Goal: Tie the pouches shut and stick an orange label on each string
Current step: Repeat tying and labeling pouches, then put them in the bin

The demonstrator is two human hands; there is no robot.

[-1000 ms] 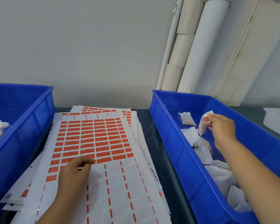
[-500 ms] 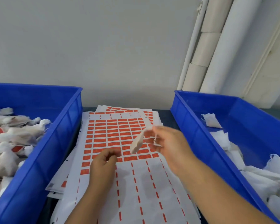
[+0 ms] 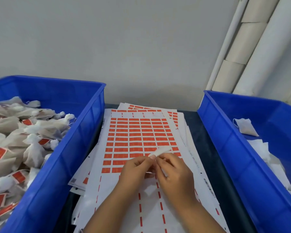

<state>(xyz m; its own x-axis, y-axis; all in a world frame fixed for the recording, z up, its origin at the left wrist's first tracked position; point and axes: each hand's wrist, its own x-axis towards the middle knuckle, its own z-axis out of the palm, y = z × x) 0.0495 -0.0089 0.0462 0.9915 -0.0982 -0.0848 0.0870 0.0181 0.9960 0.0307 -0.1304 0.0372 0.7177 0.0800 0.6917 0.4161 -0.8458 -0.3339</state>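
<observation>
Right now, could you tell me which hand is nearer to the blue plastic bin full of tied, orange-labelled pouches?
Left. The left hand is over the label sheets, closer to that blue plastic bin; the right hand sits just beyond it, farther away.

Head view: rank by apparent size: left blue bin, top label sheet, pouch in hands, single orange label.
1. left blue bin, though nearness and cropping make its lead over the sheet unsure
2. top label sheet
3. pouch held in both hands
4. one orange label

2 bins (image 3: pixel 77 148) (image 3: pixel 225 148) flank open sheets (image 3: pixel 138 135).
</observation>
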